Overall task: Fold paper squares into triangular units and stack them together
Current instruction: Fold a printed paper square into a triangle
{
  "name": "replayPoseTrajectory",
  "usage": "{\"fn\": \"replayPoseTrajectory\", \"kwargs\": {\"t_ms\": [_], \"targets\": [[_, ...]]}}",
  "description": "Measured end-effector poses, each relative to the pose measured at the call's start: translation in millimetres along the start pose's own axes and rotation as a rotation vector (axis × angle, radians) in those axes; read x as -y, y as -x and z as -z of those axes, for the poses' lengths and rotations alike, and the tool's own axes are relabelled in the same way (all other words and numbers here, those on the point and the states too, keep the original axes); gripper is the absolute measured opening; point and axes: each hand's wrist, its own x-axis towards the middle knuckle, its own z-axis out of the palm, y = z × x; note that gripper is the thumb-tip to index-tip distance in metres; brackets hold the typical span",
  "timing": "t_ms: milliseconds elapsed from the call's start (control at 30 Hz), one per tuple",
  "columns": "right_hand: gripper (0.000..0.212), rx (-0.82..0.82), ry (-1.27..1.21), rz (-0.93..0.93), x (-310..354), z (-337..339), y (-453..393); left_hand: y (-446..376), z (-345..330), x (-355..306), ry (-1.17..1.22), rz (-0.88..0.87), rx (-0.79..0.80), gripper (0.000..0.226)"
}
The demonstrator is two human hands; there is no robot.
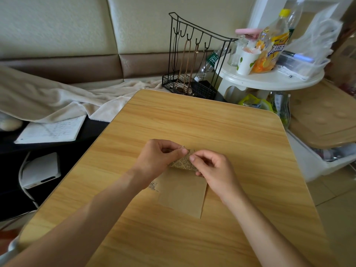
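Our left hand (159,158) pinches the far corner of the paper (182,191) between thumb and forefinger, the other fingers curled in. Our right hand (213,170) pinches the same folded-over flap (184,161) just beside it, fingertip pressed to the printed side, which shows newsprint text. Both hands are closed on that flap, lifted a little off the sheet. The rest of the paper lies flat on the table (221,124), plain brown side up, just in front of our wrists; a sliver of printed paper peeks out at its left edge under our left wrist.

Beyond the table's far edge stands a black wire rack (192,60) with hooks; cords hang from them into its mesh basket, where a few small dark things lie that we cannot make out. To its right a round white side table (269,78) carries a paper cup (245,62), a glass jar (236,52), a yellow-capped bottle (273,41) and a clear plastic tray (304,66) holding a pen and papers.

The table is light wood grain with rounded corners. On our left a cream blanket (57,99), a written notebook (52,130) and a white box (40,169) lie below a padded wall.
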Motion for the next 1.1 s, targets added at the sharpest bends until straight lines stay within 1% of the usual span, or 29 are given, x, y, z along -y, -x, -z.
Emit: {"fn": "replayPoseTrajectory", "kwargs": {"t_ms": [100, 133, 200, 300, 533, 667, 767, 867, 933, 1000, 1100], "targets": [[0.029, 0.037, -0.041, -0.057, 1, 4, 0, -1, 2, 0, 0.031, -0.006, -0.024, 0.009], [0.032, 0.055, -0.061, -0.071, 0, 5, 0, -1, 3, 0, 0.042, -0.003, -0.03, 0.009], [0.026, 0.084, -0.071, -0.076, 1, 7, -1, -2, 4, -1, 0.063, 0.011, -0.04, 0.012], [0.011, 0.095, -0.061, -0.066, 0, 8, -2, -2, 3, -2, 0.085, 0.047, -0.052, 0.016], [0.017, 0.072, -0.039, -0.062, 0, 7, -4, -2, 0, -3, 0.119, 0.113, -0.075, 0.018], [0.014, 0.061, -0.01, -0.045, -1, 5, -3, -2, -1, -3, 0.104, 0.101, -0.093, 0.018], [0.024, 0.066, 0.002, -0.024, -1, 5, -1, -2, -1, -1, 0.011, 0.027, -0.119, 0.02], [0.015, 0.075, 0.02, -0.012, -2, 6, -2, -2, -3, 3, -0.234, -0.126, -0.168, 0.019], [0.012, 0.07, 0.017, -0.012, -2, 7, -3, -3, -4, 3, -0.345, -0.206, -0.186, 0.019], [0.014, 0.068, 0.011, -0.007, -3, 7, -3, -5, -3, 5, -0.38, -0.23, -0.199, 0.02], [0.015, 0.066, -0.008, -0.008, -1, 7, -3, -7, -4, 8, -0.347, -0.196, -0.195, 0.023]]}}
